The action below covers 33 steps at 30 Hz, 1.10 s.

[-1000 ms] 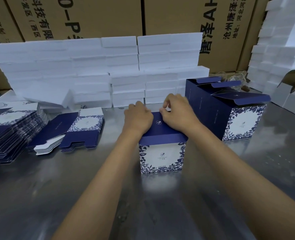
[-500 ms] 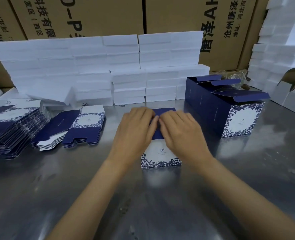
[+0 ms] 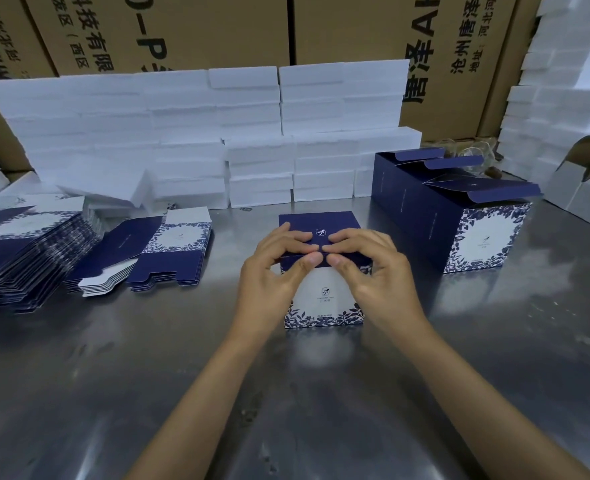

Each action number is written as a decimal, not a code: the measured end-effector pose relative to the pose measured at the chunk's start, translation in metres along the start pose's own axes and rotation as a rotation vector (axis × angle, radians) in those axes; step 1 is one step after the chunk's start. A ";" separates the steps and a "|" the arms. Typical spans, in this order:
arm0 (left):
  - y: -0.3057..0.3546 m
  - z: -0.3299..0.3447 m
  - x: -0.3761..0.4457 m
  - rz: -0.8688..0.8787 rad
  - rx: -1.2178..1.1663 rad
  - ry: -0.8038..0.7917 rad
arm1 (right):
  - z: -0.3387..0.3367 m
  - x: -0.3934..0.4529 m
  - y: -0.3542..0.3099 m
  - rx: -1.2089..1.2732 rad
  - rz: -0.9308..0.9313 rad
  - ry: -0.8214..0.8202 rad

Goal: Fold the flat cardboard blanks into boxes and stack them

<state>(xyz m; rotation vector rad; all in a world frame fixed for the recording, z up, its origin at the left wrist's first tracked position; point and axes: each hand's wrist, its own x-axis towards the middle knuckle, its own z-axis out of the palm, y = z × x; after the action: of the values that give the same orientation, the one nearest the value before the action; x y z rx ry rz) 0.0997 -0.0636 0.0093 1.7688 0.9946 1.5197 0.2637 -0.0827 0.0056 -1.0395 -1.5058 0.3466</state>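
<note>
— Since the box (image 3: pixel 323 271) is thin printed card, how do you reckon it handles?

— Light and hollow, I'd judge, stiff along the creases but easy to dent on the flat panels. It stands upright on the steel table (image 3: pixel 321 393), mid-front. The left hand (image 3: pixel 272 271) and right hand (image 3: pixel 373 268) both pinch the navy lid at its front edge, thumbs below, fingers curled over the top. Take hold by the edges and corners, I'd say, not the faces.

— Any writing?

— A small white emblem on the lid and again on the white front panel, with tiny text under it that's too small to read. Flat blanks (image 3: pixel 168 251) lie just left, finished boxes (image 3: pixel 459 216) to the right. Behind the white foam slabs (image 3: pixel 217 133), brown cartons (image 3: pixel 182 29) carry large Chinese print, partly cut off; "有限" and "唐泽" are legible.
</note>
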 end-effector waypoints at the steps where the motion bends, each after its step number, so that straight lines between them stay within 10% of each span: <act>1: 0.000 -0.004 0.001 -0.024 -0.033 -0.034 | -0.002 0.001 0.001 0.021 0.014 -0.013; 18: -0.007 -0.013 0.015 -0.085 -0.216 -0.174 | -0.031 0.007 0.013 -0.007 0.065 -0.010; 27: -0.032 0.016 0.001 -0.227 -0.119 -0.093 | -0.044 -0.013 0.038 -0.496 -0.040 0.185; 33: -0.053 0.047 0.014 -0.396 0.012 -0.208 | -0.036 -0.017 0.063 -0.225 0.412 0.044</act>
<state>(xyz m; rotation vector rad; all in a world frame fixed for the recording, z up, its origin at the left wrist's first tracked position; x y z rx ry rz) 0.1391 -0.0220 -0.0347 1.5823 1.1647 1.0650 0.3198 -0.0726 -0.0422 -1.5328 -1.3054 0.4447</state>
